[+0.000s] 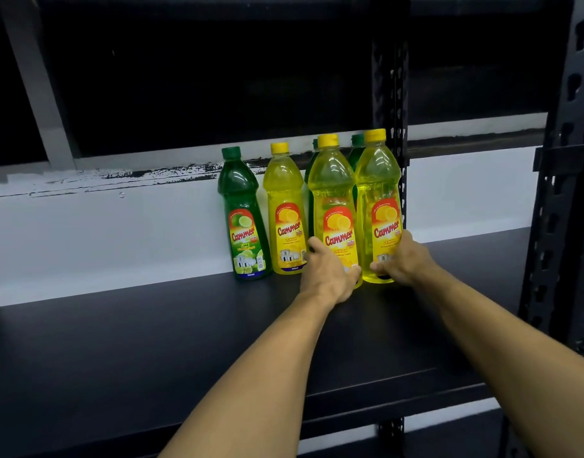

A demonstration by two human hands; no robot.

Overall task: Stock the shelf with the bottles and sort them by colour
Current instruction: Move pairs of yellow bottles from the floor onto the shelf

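On the black shelf stand several bottles. A green lime bottle is leftmost at the back, with a yellow lemon bottle beside it. Two more yellow bottles stand in front: my left hand grips the base of the middle yellow bottle, and my right hand grips the base of the right yellow bottle. Both rest upright on the shelf, side by side. Two green bottles stand behind them, mostly hidden, only caps and shoulders showing.
A white wall backs the shelf. Black perforated uprights stand behind the bottles and at the right. Another shelf board hangs overhead in the dark. The shelf's front edge runs under my forearms.
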